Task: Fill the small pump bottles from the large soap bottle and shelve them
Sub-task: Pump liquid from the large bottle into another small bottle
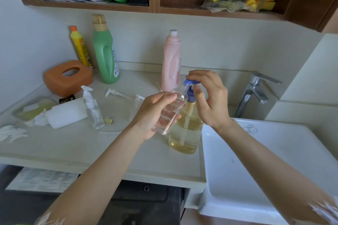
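Observation:
The large soap bottle [184, 133], clear with yellow liquid and a blue pump head [190, 83], stands on the counter beside the sink. My left hand [153, 111] grips a small clear bottle [172, 109], tilted with its open neck under the pump spout. My right hand [208, 97] rests its fingers on top of the blue pump head, thumb beside the collar. A second small clear bottle with a white spray top [92, 109] stands to the left. Two loose white pump tops [117, 94] [138, 99] lie on the counter behind my hands.
A pink bottle [171, 62], a green bottle [106, 51] and a yellow bottle [80, 45] stand at the wall. An orange tissue box [67, 76] and white towel [65, 113] lie left. White sink [265, 160] and tap [256, 91] at right. Wooden shelves [153, 8] above hold cloths and sponges.

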Demonstrator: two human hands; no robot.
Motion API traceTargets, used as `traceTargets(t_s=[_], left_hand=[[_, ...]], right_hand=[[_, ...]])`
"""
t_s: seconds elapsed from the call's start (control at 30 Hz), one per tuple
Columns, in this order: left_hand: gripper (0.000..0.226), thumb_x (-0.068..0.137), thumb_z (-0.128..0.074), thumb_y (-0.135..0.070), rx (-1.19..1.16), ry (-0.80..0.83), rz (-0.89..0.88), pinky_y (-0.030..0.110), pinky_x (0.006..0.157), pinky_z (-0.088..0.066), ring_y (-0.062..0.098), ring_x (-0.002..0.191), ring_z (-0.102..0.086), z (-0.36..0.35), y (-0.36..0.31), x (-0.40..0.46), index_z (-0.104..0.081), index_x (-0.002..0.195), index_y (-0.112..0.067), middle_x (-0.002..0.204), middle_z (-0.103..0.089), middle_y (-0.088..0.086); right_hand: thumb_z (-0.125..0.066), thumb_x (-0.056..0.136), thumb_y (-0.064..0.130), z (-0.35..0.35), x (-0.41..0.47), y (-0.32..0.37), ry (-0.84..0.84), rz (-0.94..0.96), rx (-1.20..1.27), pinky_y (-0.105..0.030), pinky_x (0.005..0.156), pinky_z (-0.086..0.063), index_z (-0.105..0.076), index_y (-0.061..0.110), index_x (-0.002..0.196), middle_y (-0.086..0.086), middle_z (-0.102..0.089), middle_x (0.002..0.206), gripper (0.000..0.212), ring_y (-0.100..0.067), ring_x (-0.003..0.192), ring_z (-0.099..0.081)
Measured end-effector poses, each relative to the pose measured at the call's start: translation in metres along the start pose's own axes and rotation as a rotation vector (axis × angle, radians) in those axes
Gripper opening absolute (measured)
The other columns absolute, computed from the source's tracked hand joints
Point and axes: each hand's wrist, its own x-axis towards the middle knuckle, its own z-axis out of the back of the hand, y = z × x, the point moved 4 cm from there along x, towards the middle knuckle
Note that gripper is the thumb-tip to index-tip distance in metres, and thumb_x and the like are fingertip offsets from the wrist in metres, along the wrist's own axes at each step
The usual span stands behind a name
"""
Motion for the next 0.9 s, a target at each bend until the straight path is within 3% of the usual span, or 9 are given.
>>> traceTargets(t_s=[0.17,0.3,0.43,0.57,0.73,0.83,0.9], left_hand=[[0.036,0.075,-0.062,-0.035,-0.013,0.016,-0.005,0.026,0.050,-0.049,0.021,0.057,-0.064,0.001,0.003,0.005,-0.069,0.097,-0.007,0.081,-0.072,0.010],[0.032,0.072,-0.062,-0.034,-0.021,0.013,0.055,0.025,0.048,-0.048,0.022,0.052,-0.062,0.004,0.013,0.007,-0.069,0.089,-0.008,0.077,-0.071,0.010],[0.031,0.072,-0.062,-0.034,-0.030,0.009,0.087,0.025,0.047,-0.047,0.022,0.053,-0.062,0.004,0.018,0.006,-0.069,0.089,-0.009,0.079,-0.071,0.011],[0.033,0.072,-0.063,-0.038,-0.024,0.023,0.116,0.025,0.048,-0.049,0.020,0.055,-0.064,0.005,0.016,0.003,-0.070,0.090,-0.011,0.082,-0.072,0.009],[0.031,0.071,-0.065,-0.039,-0.018,0.039,0.084,0.026,0.052,-0.049,0.020,0.058,-0.064,0.005,0.005,0.002,-0.074,0.089,-0.016,0.086,-0.072,0.010],[0.023,0.072,-0.067,-0.037,-0.013,0.042,0.034,0.028,0.055,-0.049,0.022,0.061,-0.064,0.005,-0.003,0.002,-0.075,0.085,-0.019,0.086,-0.070,0.012],[0.022,0.071,-0.069,-0.037,-0.009,0.045,0.025,0.028,0.056,-0.050,0.022,0.061,-0.064,0.004,-0.005,0.003,-0.076,0.084,-0.021,0.085,-0.070,0.011]], right_hand=[[-0.041,0.086,0.011,-0.013,-0.013,0.001,-0.110,-0.007,0.043,-0.027,0.097,-0.038,-0.066,-0.004,0.098,-0.012,-0.064,0.107,0.032,-0.026,0.108,-0.055],[-0.041,0.079,0.008,-0.017,-0.018,-0.002,-0.153,-0.053,0.028,-0.016,0.092,-0.038,-0.068,-0.002,0.089,0.001,-0.060,0.100,0.031,-0.021,0.101,-0.055],[-0.040,0.075,0.004,-0.020,-0.019,0.000,-0.164,-0.073,0.003,-0.006,0.085,-0.035,-0.068,-0.001,0.085,0.001,-0.059,0.095,0.030,-0.024,0.093,-0.055],[-0.039,0.075,0.004,-0.018,-0.018,0.004,-0.095,-0.082,-0.044,-0.008,0.083,-0.035,-0.068,-0.001,0.087,-0.008,-0.065,0.095,0.032,-0.028,0.090,-0.054],[-0.046,0.077,0.000,-0.002,-0.003,0.007,-0.003,-0.072,-0.070,-0.008,0.087,-0.034,-0.071,0.005,0.093,0.006,-0.061,0.103,0.030,-0.019,0.095,-0.054],[-0.044,0.080,0.009,0.003,0.001,0.010,0.045,-0.052,-0.099,-0.009,0.091,-0.035,-0.072,0.006,0.099,-0.002,-0.066,0.109,0.034,-0.021,0.100,-0.058],[-0.048,0.081,0.003,0.003,0.000,0.009,0.054,-0.052,-0.101,-0.012,0.094,-0.036,-0.071,0.004,0.102,-0.006,-0.066,0.113,0.032,-0.022,0.104,-0.058]])
